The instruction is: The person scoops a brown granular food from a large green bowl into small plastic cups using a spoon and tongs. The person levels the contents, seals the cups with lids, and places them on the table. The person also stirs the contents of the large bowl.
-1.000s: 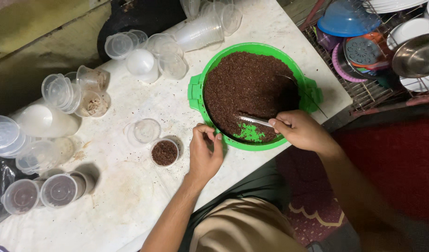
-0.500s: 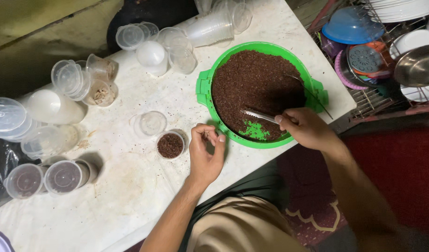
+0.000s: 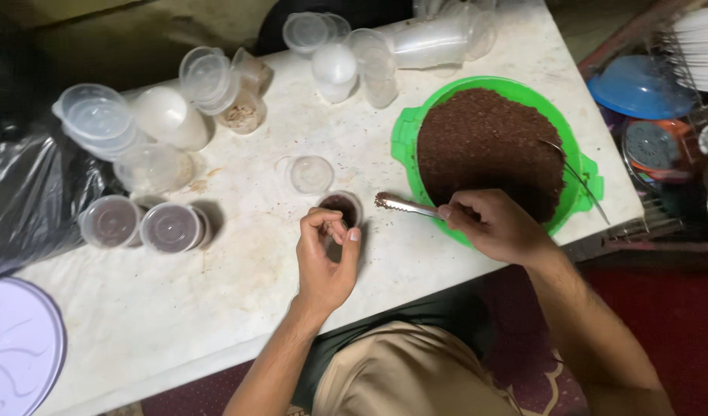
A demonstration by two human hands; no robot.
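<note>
Metal spoon (image 3: 400,204) now over small cup (image 3: 340,208)

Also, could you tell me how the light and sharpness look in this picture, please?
Head view: dim, warm light; the white stone tabletop is brightest, soft shadows lie under the left hand and the small clear plastic cup; corners fall dark; the right hand is slightly soft.

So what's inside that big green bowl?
The green bowl is heaped with a dark reddish-brown grainy paste, and a second spoon rests in it. The paste covers the bowl's bottom, so that cannot be seen.
</note>
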